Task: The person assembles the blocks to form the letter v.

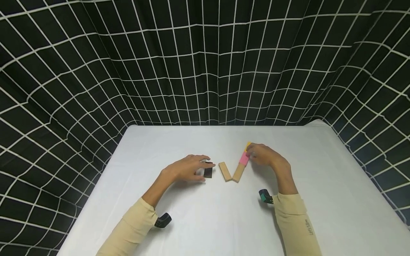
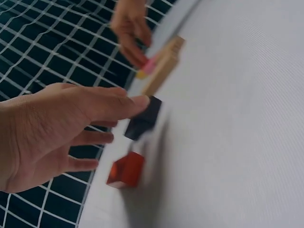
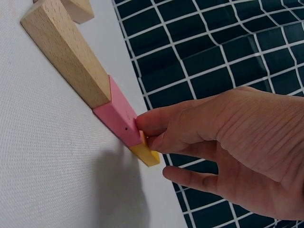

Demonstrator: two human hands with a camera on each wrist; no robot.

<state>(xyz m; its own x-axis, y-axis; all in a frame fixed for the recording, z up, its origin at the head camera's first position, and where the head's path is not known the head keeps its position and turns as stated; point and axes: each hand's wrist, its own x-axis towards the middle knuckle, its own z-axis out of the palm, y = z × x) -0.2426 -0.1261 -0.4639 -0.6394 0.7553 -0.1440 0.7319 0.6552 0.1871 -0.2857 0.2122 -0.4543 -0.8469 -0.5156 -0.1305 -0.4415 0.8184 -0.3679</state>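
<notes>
In the head view my left hand (image 1: 186,168) is spread above a black block (image 1: 208,172), fingers loose. In the left wrist view its thumb overlaps the black block (image 2: 144,117), and a red block (image 2: 126,170) stands beyond it; my hand hides the red one in the head view. My right hand (image 1: 263,154) has its fingertips at the joint between a pink block (image 1: 243,159) and a yellow block (image 1: 248,144), pinching the yellow one. Two plain wooden blocks (image 1: 225,171) meet in a V, the right one (image 3: 69,54) lying end to end with the pink block.
The blocks lie on a white-covered table (image 1: 211,217). Dark curtains with a white grid (image 1: 205,64) rise behind it and on both sides. A black wrist device (image 1: 163,220) juts from the left sleeve, another (image 1: 266,196) from the right sleeve.
</notes>
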